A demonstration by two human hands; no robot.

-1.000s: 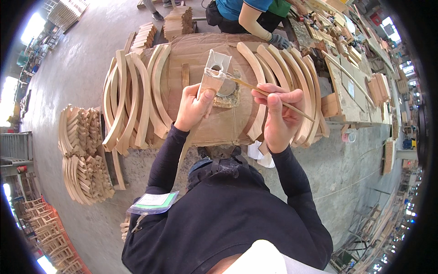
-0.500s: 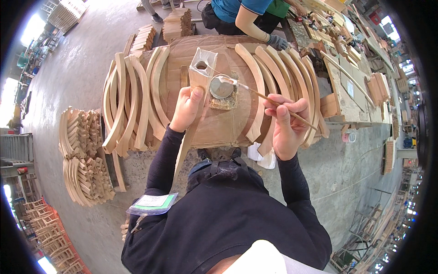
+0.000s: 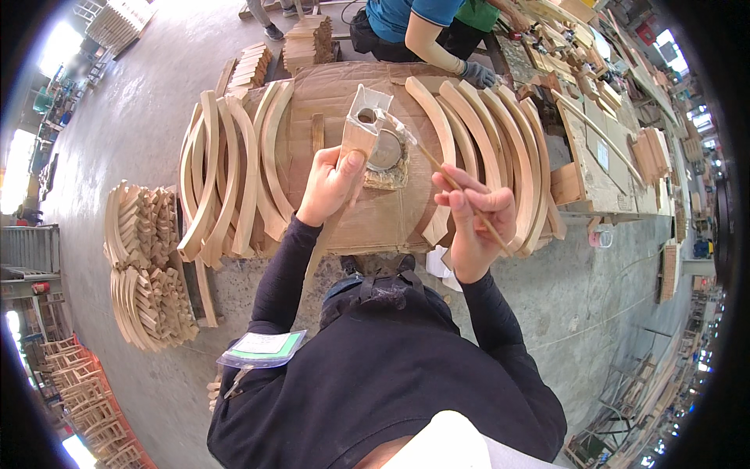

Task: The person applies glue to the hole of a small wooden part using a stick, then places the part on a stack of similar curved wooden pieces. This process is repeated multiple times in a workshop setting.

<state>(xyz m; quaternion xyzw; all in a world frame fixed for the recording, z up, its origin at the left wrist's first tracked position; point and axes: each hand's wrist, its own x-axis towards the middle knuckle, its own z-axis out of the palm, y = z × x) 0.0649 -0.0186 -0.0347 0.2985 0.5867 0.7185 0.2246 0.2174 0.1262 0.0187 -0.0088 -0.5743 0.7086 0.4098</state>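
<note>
My left hand (image 3: 332, 186) is closed round a curved wooden piece (image 3: 359, 143), its end tilted up and towards me. That end has a round hole and is smeared with white paste, probably glue. In my right hand (image 3: 480, 223) a thin wooden stick (image 3: 431, 159) is pinched between thumb and fingers. White paste coats the stick's far tip, which is at the right edge of the wooden end. Behind the piece, partly hidden by it, a round container (image 3: 387, 150) of greyish paste stands on a crusted block (image 3: 384, 181).
Curved wooden parts lie in rows on the cardboard-covered table (image 3: 312, 86), left (image 3: 207, 172) and right (image 3: 488, 141). More wood is stacked on the floor (image 3: 148, 266) at left. Across the table, a co-worker's gloved hand (image 3: 478, 74) is near the far right corner. A side bench (image 3: 601, 148) stands right.
The stick's tip has gone from over the container to the edge of the wooden end. My right hand has moved left and nearer me; the wooden piece has shifted slightly right.
</note>
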